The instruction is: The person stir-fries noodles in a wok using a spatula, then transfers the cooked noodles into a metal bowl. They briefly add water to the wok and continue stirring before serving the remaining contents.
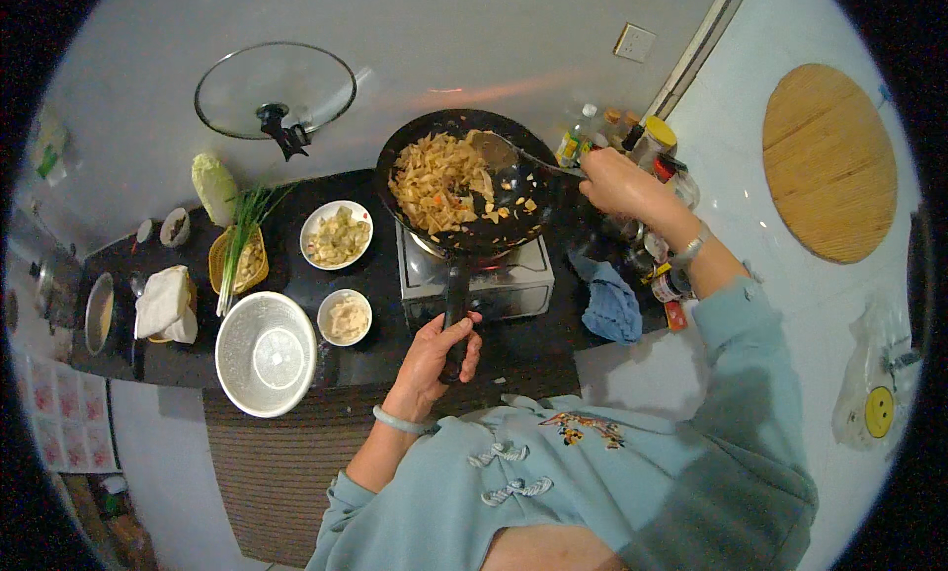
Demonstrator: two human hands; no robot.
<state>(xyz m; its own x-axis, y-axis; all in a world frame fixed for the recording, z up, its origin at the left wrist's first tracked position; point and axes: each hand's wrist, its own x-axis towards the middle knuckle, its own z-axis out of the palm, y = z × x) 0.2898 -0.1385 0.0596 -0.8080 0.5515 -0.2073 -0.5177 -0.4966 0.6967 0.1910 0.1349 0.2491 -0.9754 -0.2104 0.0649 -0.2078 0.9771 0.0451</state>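
My left hand [438, 352] is closed around the black handle [457, 290] of a dark wok [511, 238]. The wok sits tilted over a portable gas stove [478, 286]. At the wok's right side my right hand [626, 182] grips the handle of a metal spatula [495, 150]. The spatula's blade rests among chopped, browned cabbage-like vegetables [437, 175], heaped at the wok's left. Loose bits of food are scattered over the wok's right side.
Left of the stove stand a bowl of chopped vegetables [339, 236], a bowl of pale paste [345, 318] and a white colander [266, 356]. Scallions [241, 253] lie across a yellow basket [216, 264]. A blue cloth [611, 304] and several bottles [576, 138] are at right. A glass lid [278, 90] hangs on the wall.
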